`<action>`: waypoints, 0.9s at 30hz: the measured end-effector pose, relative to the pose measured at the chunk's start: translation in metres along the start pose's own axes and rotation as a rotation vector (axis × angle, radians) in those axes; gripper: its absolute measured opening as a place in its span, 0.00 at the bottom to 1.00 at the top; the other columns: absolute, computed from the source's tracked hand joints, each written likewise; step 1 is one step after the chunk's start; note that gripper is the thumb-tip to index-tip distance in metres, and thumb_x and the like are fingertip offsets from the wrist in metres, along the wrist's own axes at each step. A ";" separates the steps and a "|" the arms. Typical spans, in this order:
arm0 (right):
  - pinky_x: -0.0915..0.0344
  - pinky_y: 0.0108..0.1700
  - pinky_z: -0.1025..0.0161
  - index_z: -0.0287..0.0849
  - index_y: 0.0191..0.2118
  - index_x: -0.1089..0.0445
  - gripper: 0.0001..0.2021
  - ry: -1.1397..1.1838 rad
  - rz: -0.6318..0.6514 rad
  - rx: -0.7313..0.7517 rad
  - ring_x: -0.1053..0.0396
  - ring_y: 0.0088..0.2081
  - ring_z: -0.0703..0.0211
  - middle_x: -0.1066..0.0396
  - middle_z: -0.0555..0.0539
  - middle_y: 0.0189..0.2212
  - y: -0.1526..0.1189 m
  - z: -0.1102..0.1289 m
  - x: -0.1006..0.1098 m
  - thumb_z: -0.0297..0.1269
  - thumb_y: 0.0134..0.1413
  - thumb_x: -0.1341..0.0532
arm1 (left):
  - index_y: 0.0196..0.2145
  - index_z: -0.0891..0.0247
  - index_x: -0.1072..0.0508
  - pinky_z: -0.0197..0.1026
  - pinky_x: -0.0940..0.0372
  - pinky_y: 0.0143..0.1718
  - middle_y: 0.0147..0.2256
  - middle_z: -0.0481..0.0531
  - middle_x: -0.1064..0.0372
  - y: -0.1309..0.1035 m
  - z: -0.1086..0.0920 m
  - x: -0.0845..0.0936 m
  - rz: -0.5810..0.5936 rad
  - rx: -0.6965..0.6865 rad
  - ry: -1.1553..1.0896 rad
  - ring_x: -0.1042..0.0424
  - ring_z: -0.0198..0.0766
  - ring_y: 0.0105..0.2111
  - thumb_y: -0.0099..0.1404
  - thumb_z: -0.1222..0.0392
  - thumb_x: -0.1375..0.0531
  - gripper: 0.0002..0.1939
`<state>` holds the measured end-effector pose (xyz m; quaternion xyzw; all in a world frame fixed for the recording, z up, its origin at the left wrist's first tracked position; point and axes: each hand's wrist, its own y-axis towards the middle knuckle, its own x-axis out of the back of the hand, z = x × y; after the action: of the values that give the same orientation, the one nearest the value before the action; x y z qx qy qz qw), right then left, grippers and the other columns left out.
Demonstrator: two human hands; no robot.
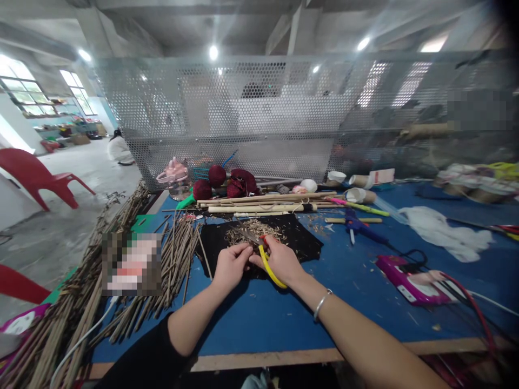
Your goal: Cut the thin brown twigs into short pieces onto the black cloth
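My right hand [279, 262] is closed around scissors with a yellow handle [266, 265], whose metal blades point up and to the left. Close beside it, my left hand [233, 263] is closed with thumb and fingertips pinched together. Whatever small piece lies between those fingertips is too small to make out. Both hands are over the near part of a black cloth [306, 243]. A heap of pale brown plant clippings [255, 228] lies on that cloth, just beyond the blades. Left of the cloth is a loose pile of thin brown sticks [174, 262].
Longer dry stalks [87, 302] line the table's left edge. Pale rods [259, 208] lie behind the cloth, with dark red yarn balls [217, 175] beyond. To the right are a blue glue gun [360, 227], a magenta power strip [417, 281] and a white plastic bag [441, 232]. A perforated metal screen [227, 119] stands behind.
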<state>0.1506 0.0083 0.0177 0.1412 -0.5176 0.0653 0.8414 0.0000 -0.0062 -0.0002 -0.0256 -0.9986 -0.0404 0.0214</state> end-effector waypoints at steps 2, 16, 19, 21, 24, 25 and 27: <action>0.51 0.26 0.68 0.43 0.36 0.40 0.21 0.011 0.006 -0.002 0.36 0.26 0.61 0.33 0.49 0.25 0.000 0.000 -0.001 0.57 0.45 0.44 | 0.29 0.66 0.26 0.31 0.42 0.18 0.22 0.47 0.34 0.000 -0.001 0.000 -0.005 -0.005 -0.008 0.42 0.28 0.18 0.55 0.51 0.43 0.15; 0.52 0.25 0.68 0.44 0.30 0.36 0.19 -0.060 0.014 -0.088 0.34 0.26 0.60 0.31 0.49 0.24 0.007 -0.007 -0.006 0.57 0.47 0.46 | 0.38 0.67 0.26 0.31 0.38 0.20 0.23 0.49 0.33 0.002 0.004 0.000 -0.064 0.043 -0.137 0.36 0.30 0.21 0.54 0.51 0.42 0.18; 0.52 0.26 0.67 0.44 0.33 0.36 0.20 -0.100 0.012 -0.077 0.33 0.28 0.58 0.31 0.49 0.25 0.005 -0.006 -0.003 0.57 0.44 0.44 | 0.36 0.68 0.27 0.31 0.37 0.21 0.26 0.51 0.31 0.002 0.001 -0.001 -0.090 0.054 -0.174 0.36 0.29 0.21 0.53 0.51 0.41 0.18; 0.50 0.27 0.67 0.44 0.36 0.37 0.22 -0.092 0.027 -0.053 0.32 0.30 0.57 0.30 0.49 0.27 0.003 -0.005 -0.001 0.57 0.42 0.42 | 0.33 0.68 0.27 0.31 0.38 0.20 0.26 0.51 0.31 0.002 -0.002 -0.001 -0.083 0.054 -0.186 0.36 0.28 0.21 0.53 0.51 0.41 0.16; 0.49 0.29 0.67 0.43 0.39 0.39 0.24 -0.058 0.062 -0.030 0.32 0.32 0.56 0.30 0.47 0.29 0.001 -0.003 -0.001 0.57 0.41 0.41 | 0.26 0.69 0.28 0.30 0.39 0.19 0.24 0.51 0.32 0.001 -0.005 -0.001 -0.056 0.060 -0.186 0.36 0.28 0.20 0.53 0.51 0.41 0.15; 0.48 0.29 0.67 0.43 0.39 0.39 0.24 -0.053 0.068 -0.030 0.32 0.32 0.56 0.30 0.47 0.29 0.000 -0.002 -0.001 0.56 0.41 0.41 | 0.25 0.69 0.28 0.30 0.39 0.19 0.24 0.51 0.32 0.001 -0.006 -0.001 -0.049 0.060 -0.176 0.36 0.28 0.20 0.53 0.50 0.41 0.16; 0.48 0.29 0.67 0.43 0.39 0.39 0.24 -0.050 0.061 -0.034 0.32 0.33 0.56 0.30 0.47 0.30 0.000 -0.001 -0.001 0.56 0.41 0.41 | 0.25 0.69 0.28 0.30 0.39 0.19 0.24 0.50 0.32 0.001 -0.006 -0.001 -0.037 0.056 -0.152 0.37 0.27 0.19 0.53 0.50 0.42 0.16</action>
<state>0.1513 0.0090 0.0164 0.1124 -0.5435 0.0788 0.8281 0.0010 -0.0055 0.0056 -0.0097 -0.9984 -0.0108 -0.0544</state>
